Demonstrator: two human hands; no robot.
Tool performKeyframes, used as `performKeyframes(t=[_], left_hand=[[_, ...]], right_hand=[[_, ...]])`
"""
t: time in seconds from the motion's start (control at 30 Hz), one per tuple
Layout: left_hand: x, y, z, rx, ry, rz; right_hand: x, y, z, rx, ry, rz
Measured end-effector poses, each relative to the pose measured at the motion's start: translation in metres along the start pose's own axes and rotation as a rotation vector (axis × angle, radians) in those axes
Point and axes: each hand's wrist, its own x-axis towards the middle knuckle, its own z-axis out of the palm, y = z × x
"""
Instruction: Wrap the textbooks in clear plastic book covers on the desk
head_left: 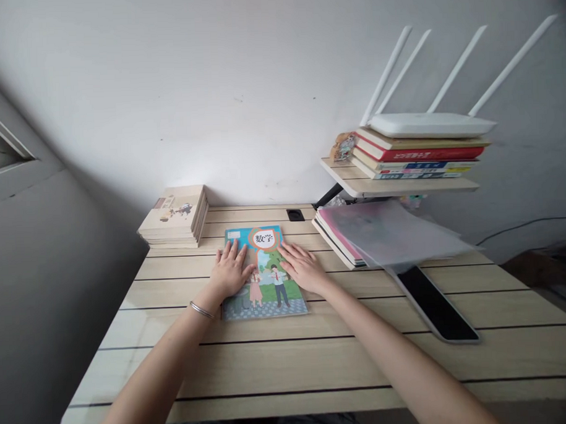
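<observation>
A math textbook [267,293] with a blue, orange and green cover lies closed and face up on the striped wooden desk [279,367]. My left hand [230,269] rests on its left side, fingers spread over the cover. On the right edge of the book lies my right hand [304,268], its fingers stretched out flat toward the middle. Neither hand grips anything. A silver bangle [201,310] circles my left wrist.
A stack of cream books [174,216] stands at the back left. To the right are notebooks under a translucent sheet [395,230], and a phone [437,305]. A raised shelf [403,185] carries books [420,154] and a white router [433,125]. A black desk socket [295,215] sits behind.
</observation>
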Motion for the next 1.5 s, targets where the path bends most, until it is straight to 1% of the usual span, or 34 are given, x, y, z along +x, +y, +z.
performKeyframes(t=[0.07,0.1,0.17,0.2,0.27,0.33,0.43,0.53,0.6,0.67,0.73,0.77,0.83,0.87,0.93,1.0,1.07,1.13,1.2,1.27,1.33,1.43,1.5], left_hand=[[-0.008,0.010,-0.006,0.010,0.036,0.019],[-0.014,0.017,-0.008,0.015,0.064,0.054],[-0.032,0.031,-0.009,0.008,0.116,0.189],[-0.042,0.038,-0.008,0.001,0.116,0.260],[-0.060,0.046,-0.002,-0.005,0.106,0.338],[-0.072,0.047,0.005,-0.005,0.098,0.356],[-0.076,0.040,0.011,-0.001,0.100,0.349],[-0.074,0.040,0.006,0.006,0.094,0.340],[-0.075,0.052,-0.001,0.014,0.098,0.327],[-0.081,0.075,-0.006,0.019,0.116,0.357],[-0.091,0.103,-0.008,0.012,0.127,0.471],[-0.097,0.116,-0.008,0.007,0.128,0.495],[-0.108,0.133,-0.006,0.010,0.158,0.486],[-0.112,0.135,-0.005,0.019,0.173,0.453],[-0.119,0.130,-0.001,0.042,0.206,0.364],[-0.122,0.117,0.005,0.066,0.234,0.290],[-0.124,0.102,0.011,0.085,0.263,0.251],[-0.127,0.089,0.016,0.097,0.275,0.251],[-0.131,0.078,0.018,0.101,0.271,0.270],[-0.137,0.063,0.018,0.102,0.275,0.276],[-0.144,0.044,0.016,0.104,0.300,0.248],[-0.155,0.015,0.015,0.110,0.324,0.206],[-0.161,0.002,0.016,0.124,0.318,0.198]], right_hand=[[-0.005,-0.003,-0.005,0.009,-0.035,-0.006],[-0.009,-0.006,-0.008,0.019,-0.050,-0.020],[-0.024,-0.014,-0.014,0.031,-0.079,-0.070],[-0.033,-0.017,-0.016,0.030,-0.093,-0.097],[-0.054,-0.023,-0.017,0.019,-0.130,-0.132],[-0.072,-0.025,-0.014,0.016,-0.156,-0.136],[-0.088,-0.021,-0.008,0.044,-0.138,-0.123],[-0.088,-0.013,-0.008,0.099,-0.108,-0.106],[-0.083,-0.006,-0.013,0.172,-0.103,-0.100],[-0.079,0.001,-0.020,0.295,-0.058,-0.122],[-0.079,0.007,-0.027,0.423,0.042,-0.137],[-0.081,0.007,-0.029,0.473,0.097,-0.118],[-0.090,0.000,-0.030,0.512,0.200,-0.018],[-0.094,-0.007,-0.028,0.493,0.249,0.049],[-0.103,-0.029,-0.021,0.380,0.344,0.170],[-0.108,-0.056,-0.011,0.237,0.405,0.261],[-0.108,-0.078,0.000,0.154,0.406,0.336],[-0.108,-0.090,0.009,0.111,0.371,0.396],[-0.109,-0.089,0.014,0.084,0.332,0.436],[-0.113,-0.080,0.016,0.065,0.313,0.462],[-0.120,-0.068,0.015,0.051,0.327,0.480],[-0.127,-0.055,0.013,0.040,0.381,0.495],[-0.129,-0.050,0.012,0.056,0.395,0.505]])
